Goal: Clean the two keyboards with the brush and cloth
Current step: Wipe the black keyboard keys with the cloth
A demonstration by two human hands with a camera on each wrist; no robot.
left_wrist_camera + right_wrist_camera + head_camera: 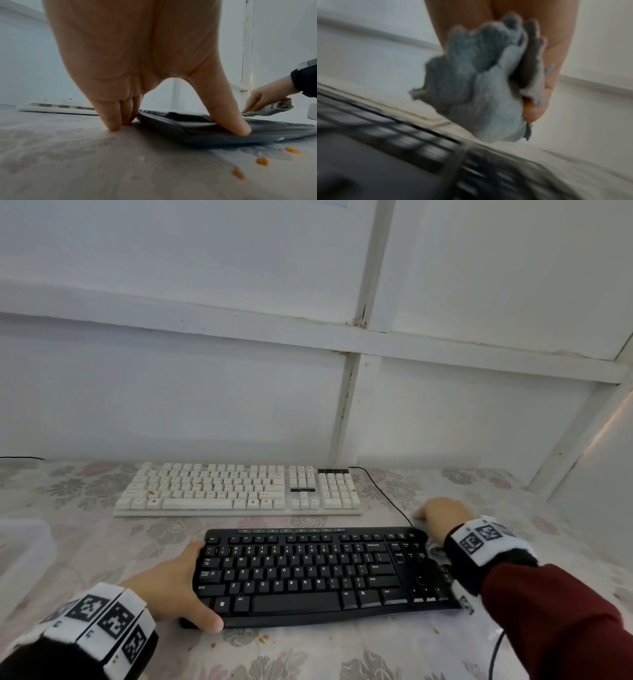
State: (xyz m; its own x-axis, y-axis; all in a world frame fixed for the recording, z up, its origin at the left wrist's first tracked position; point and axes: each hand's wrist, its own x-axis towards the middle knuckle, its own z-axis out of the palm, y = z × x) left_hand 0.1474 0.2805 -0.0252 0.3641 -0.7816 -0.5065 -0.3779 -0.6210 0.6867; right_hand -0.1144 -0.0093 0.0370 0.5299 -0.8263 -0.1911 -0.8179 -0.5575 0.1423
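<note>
Counting from the near edge outward, we record two hands, two keyboards, one cloth and at least three orange crumbs [261, 161] on the flower-patterned tablecloth [85, 546]; no brush shows in any view.

Nearest lies the black keyboard [318, 573], flat on the tablecloth, long axis running left to right, space bar toward us and function row toward the wall; the left hand [178, 587] grasps its left end, thumb [228, 116] pressed on the front corner and the remaining fingers [111, 119] down at the back corner with tips on the tablecloth; the crumbs lie just in front of that end.

At the right far corner of the same keyboard the right hand [445, 517] is clenched round a bunched grey cloth [481, 83]; the cloth sits just beyond that corner; whether it touches the keyboard's edge we cannot tell, the right wrist view being blurred; the right wrist covers part of the right-hand key block in the head view.

Beyond, parallel and apart from the black one, lies the white keyboard [239, 489], long axis also left to right, orange specks among its keys; its black cable [387, 491] runs from its right far corner toward the right hand.

A white panelled wall [205, 388] closes the far side.
</note>
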